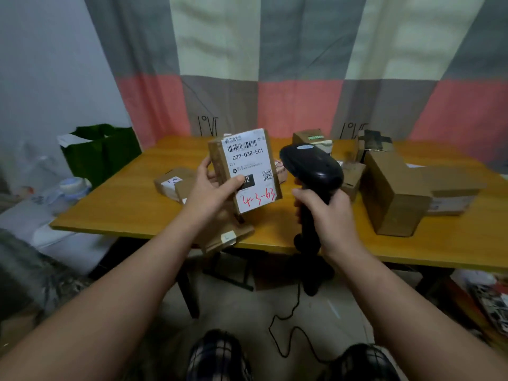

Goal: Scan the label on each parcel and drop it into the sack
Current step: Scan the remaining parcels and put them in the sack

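While left grip [214,189] pinches parcel [248,160] upright, right grip [328,217] clasps scanner [312,166] beside it.

Illegibly small fine print on the label [247,160] of the parcel [217,160], black patch partly under left hand [211,193].

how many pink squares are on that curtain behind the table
3 on the curtain, in one row just above the table: one pink square at the left, one in the middle, one at the right. More may lie outside the frame.
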### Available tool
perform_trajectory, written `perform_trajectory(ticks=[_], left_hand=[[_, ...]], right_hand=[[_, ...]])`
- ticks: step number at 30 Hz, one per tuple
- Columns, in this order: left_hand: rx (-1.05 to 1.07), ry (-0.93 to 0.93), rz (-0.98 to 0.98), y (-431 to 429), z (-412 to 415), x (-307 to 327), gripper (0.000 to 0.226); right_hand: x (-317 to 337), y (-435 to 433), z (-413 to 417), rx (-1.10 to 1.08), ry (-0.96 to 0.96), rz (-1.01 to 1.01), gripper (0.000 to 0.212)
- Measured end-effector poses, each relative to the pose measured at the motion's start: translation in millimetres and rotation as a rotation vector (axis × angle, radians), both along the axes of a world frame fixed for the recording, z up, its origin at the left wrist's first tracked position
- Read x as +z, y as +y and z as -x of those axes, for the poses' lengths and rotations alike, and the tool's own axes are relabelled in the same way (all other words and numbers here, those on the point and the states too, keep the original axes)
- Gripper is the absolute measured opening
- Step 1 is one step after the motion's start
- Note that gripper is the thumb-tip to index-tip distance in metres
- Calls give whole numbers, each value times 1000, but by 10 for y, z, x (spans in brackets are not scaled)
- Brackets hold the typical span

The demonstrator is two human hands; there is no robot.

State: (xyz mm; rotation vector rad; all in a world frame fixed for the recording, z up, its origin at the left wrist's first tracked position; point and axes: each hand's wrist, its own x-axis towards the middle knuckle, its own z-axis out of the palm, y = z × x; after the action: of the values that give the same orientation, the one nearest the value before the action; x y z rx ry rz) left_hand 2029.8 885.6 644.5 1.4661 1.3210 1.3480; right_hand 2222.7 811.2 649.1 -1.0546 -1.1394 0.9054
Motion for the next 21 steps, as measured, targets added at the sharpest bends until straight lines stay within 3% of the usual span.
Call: perform_trajectory(ticks=[2, 6, 9, 21], left_hand=[[25, 8, 25, -97, 83, -17, 82], [44, 30, 43, -224, 161, -35, 82], [44, 40, 45, -258, 175, -53, 85], [73, 27, 34, -211, 176, -154, 85]], right_hand=[[84, -149, 39, 37, -52, -16, 6], [150, -330, 111, 18, -266, -66, 18], [136, -415, 120, 7, -324, -81, 25], [137, -532, 137, 86, -257, -40, 18]])
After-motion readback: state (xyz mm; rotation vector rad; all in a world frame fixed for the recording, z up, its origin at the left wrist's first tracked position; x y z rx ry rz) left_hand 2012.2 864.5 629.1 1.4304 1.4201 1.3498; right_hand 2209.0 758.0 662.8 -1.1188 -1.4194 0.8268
